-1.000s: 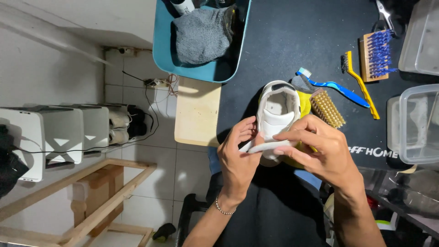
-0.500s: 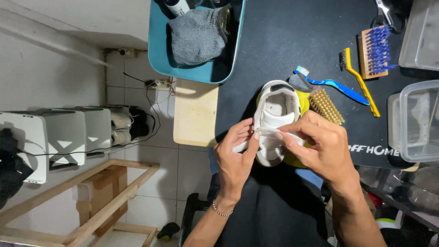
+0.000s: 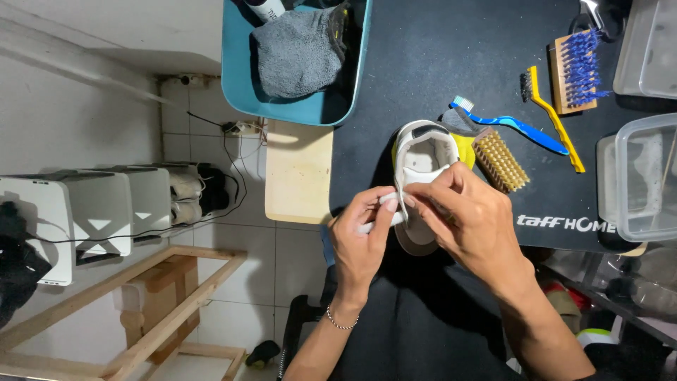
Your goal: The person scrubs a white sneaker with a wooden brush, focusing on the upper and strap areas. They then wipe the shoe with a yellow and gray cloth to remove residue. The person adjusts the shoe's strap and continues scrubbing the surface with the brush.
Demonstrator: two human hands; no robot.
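A white shoe [image 3: 421, 185] is steadied at the counter's [image 3: 437, 63] near edge; its strap is pinched by the left hand [image 3: 361, 243] and right hand [image 3: 471, 220], each grip pressed together on it. Brushes [image 3: 499, 159] are kept just beside it, within reach.

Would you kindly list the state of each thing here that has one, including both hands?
White shoe: opening up, on the black mat, held by both hands.
Left hand: pinching the shoe's white strap.
Right hand: gripping the shoe.
Teal tub: open, grey cloth inside.
Blue toothbrush: lying flat, untouched.
Yellow brush: lying flat.
Clear container: lidded.
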